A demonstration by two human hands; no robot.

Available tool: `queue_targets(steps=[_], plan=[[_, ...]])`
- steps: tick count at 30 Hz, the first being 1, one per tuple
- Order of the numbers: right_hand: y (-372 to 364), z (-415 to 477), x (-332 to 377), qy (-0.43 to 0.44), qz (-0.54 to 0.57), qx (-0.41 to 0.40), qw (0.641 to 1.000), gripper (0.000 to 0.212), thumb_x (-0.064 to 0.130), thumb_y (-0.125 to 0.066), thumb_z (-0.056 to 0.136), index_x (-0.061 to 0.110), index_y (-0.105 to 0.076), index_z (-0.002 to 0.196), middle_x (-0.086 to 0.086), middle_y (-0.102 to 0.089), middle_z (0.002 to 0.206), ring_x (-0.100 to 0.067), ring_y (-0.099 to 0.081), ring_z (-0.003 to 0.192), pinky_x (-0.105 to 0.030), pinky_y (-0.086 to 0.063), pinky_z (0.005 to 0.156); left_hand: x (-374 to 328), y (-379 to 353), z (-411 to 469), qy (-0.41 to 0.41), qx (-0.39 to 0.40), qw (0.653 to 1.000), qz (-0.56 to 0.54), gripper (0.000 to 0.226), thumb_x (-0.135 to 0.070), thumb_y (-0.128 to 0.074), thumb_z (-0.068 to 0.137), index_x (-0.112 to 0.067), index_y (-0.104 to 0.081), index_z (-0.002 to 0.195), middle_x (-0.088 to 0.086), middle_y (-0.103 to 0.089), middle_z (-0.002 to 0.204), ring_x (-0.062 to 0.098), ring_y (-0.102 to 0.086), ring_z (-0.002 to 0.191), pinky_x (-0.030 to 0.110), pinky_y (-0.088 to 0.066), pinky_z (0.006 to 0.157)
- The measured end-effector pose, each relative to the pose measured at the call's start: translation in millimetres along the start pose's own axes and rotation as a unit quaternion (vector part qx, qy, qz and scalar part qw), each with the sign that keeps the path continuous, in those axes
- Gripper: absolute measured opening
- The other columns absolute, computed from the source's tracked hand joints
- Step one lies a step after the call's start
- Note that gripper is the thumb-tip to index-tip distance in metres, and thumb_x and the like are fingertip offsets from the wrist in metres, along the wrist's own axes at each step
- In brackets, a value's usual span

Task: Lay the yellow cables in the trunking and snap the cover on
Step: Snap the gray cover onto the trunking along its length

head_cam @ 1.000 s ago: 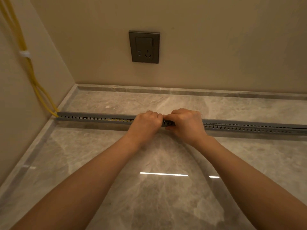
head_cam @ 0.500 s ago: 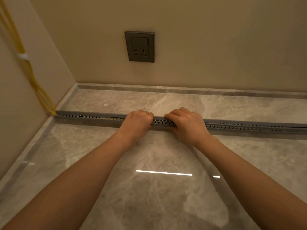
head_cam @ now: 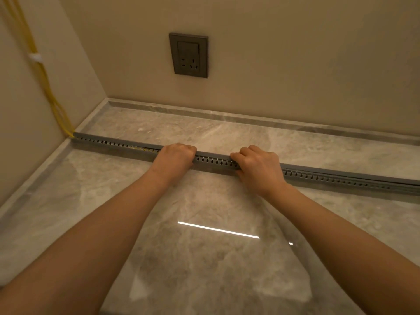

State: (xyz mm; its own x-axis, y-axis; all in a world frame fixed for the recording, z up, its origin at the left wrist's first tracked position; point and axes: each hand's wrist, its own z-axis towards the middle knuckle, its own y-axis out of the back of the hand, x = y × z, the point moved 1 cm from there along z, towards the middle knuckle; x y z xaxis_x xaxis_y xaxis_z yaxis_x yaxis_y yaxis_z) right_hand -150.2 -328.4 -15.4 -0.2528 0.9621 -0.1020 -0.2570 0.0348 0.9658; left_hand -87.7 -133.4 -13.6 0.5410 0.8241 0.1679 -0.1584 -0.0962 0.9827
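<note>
The grey trunking (head_cam: 213, 161) lay across the floor (head_cam: 204, 258), starting at its left edge, where the yellow cables (head_cam: 56, 105) entered. The left hand (head_cam: 175, 155) and right hand (head_cam: 259, 164) gripped it, fingers curled close together over the cover (head_cam: 341, 173). Pressing straight down in short stretches, working rightward, would probably seat it best.

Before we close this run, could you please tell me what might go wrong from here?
1. Yellow cables show through the slots beside the left hand; the flat grey cover might pinch them.
2. A dark seam runs beyond the right hand, so the cover may be unseated there.
3. Both grips sit mid-run on the grey slotted plastic trunking; pushing could slide it on the glossy marble floor and strain the cables at the wall.
</note>
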Motion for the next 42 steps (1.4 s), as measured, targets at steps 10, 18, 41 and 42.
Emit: queue_targets(steps=[10,18,41,42], plan=[[8.6,-1.8,4.6,0.015,0.016,-0.015,1.0,0.029,0.015,-0.052,0.09,0.014,-0.059,0.118,-0.007,-0.065,0.099,-0.027,-0.055,0.092,-0.029,-0.029,0.057,8.5,1.2,0.8,-0.071,0.008,0.997,0.019,0.023,-0.025,-0.045,0.093,-0.011,-0.054,0.109,0.005,-0.065,0.106,0.025,-0.06,0.093,0.033,-0.042,0.073],[18.0,1.9,6.2,0.007,0.022,-0.065,0.998,0.036,0.008,-0.086,0.053,0.009,-0.074,0.087,-0.008,-0.066,0.063,-0.028,-0.061,0.054,-0.022,-0.03,0.046,-2.7,4.8,7.5,-0.129,-0.031,0.991,0.027,0.015,-0.014,-0.047,0.088,-0.013,-0.055,0.1,0.004,-0.063,0.1,0.025,-0.06,0.088,0.032,-0.032,0.057],[1.7,-20.9,-17.3,-0.025,0.066,-0.091,0.993,0.036,0.011,-0.081,0.064,0.007,-0.07,0.099,-0.007,-0.07,0.082,-0.027,-0.062,0.069,-0.034,-0.051,0.053,-32.6,-7.3,17.6,-0.164,-0.098,0.979,-0.077,0.033,-0.032,-0.054,0.088,-0.013,-0.054,0.115,0.005,-0.058,0.105,0.022,-0.055,0.089,0.029,-0.033,0.06],[3.0,-24.3,-23.3,-0.023,0.061,-0.089,0.994,0.037,0.012,-0.082,0.063,0.007,-0.071,0.098,-0.007,-0.07,0.082,-0.026,-0.062,0.069,-0.033,-0.051,0.052,-32.6,-7.8,18.8,-0.161,-0.097,0.979,-0.077,0.034,-0.032,-0.053,0.089,-0.013,-0.054,0.117,0.004,-0.057,0.106,0.021,-0.054,0.091,0.029,-0.034,0.061]])
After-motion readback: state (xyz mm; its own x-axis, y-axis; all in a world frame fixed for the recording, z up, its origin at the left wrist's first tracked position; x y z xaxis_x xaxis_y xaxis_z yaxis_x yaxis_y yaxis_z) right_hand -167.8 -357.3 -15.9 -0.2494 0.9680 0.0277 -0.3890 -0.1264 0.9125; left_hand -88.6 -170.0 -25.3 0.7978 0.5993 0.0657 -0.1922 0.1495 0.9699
